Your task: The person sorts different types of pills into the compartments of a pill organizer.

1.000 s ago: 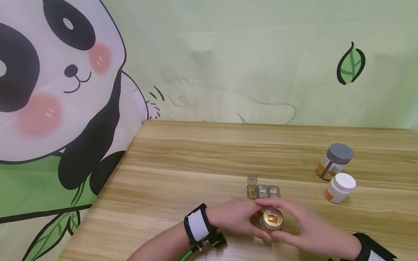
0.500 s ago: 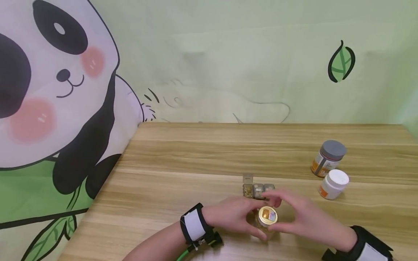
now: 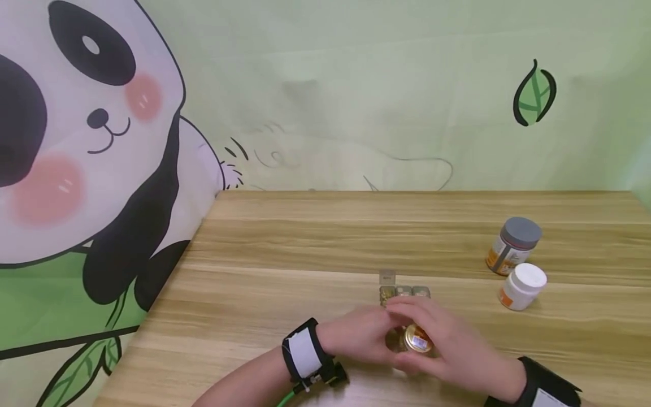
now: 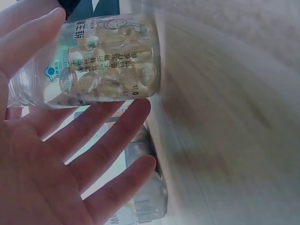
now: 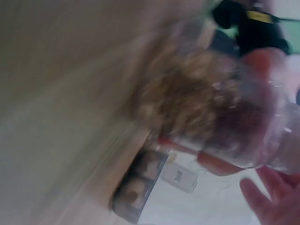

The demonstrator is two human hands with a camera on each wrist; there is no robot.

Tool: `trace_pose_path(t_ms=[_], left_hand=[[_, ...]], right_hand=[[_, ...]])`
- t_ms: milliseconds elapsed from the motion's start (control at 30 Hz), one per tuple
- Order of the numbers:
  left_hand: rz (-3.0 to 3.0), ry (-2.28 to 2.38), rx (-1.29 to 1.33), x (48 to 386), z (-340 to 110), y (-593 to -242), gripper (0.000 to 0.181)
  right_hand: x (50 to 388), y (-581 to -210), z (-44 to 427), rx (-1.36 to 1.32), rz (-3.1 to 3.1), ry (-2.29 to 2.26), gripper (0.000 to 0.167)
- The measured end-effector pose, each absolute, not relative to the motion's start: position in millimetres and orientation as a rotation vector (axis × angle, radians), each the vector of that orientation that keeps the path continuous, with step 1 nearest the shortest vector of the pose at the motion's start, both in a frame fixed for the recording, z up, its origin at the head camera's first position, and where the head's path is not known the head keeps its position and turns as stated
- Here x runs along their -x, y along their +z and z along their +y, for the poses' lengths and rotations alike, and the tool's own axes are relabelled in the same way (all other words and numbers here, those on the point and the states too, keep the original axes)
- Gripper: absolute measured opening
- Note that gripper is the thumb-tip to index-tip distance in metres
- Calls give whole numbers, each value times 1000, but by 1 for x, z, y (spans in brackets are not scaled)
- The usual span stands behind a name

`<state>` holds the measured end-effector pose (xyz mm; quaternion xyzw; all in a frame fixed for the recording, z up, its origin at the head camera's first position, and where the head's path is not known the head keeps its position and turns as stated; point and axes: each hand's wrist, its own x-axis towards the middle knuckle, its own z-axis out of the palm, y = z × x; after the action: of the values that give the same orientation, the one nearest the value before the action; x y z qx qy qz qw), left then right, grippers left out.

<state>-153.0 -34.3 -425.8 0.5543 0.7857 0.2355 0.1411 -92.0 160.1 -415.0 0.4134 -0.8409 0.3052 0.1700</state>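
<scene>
A clear jar of softgel capsules stands on the table, with printing on its side. My left hand holds it, thumb and fingers on either side of its body. A gold lid shows at the jar's top, and my right hand grips it between thumb and fingers. Whether the lid still sits on the neck is hidden. Right behind the hands lies a small pill organizer, one flap flipped up over a compartment with golden contents. The right wrist view is blurred, with the jar's body across its middle.
A grey-capped bottle and a white bottle stand together at the right of the wooden table. Behind the table hangs a green backdrop with a panda print.
My right hand has moved left, and its fingers have come in around the gold lid. My left hand stays on the jar. The head view has shifted slightly.
</scene>
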Motion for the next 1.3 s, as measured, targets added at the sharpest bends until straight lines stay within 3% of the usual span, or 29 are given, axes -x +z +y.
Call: trace_pose_path(t_ms=[267, 1100, 1300], left_hand=[[2233, 718, -1544, 152, -32, -424, 56], [2213, 615, -1530, 154, -29, -419, 55], [2283, 660, -1494, 159, -42, -409, 52]], right_hand=[[87, -404, 183, -1354, -2419, 1187, 57], [93, -405, 183, -1397, -2270, 1005, 30], [94, -407, 200, -1338, -2273, 937, 32]])
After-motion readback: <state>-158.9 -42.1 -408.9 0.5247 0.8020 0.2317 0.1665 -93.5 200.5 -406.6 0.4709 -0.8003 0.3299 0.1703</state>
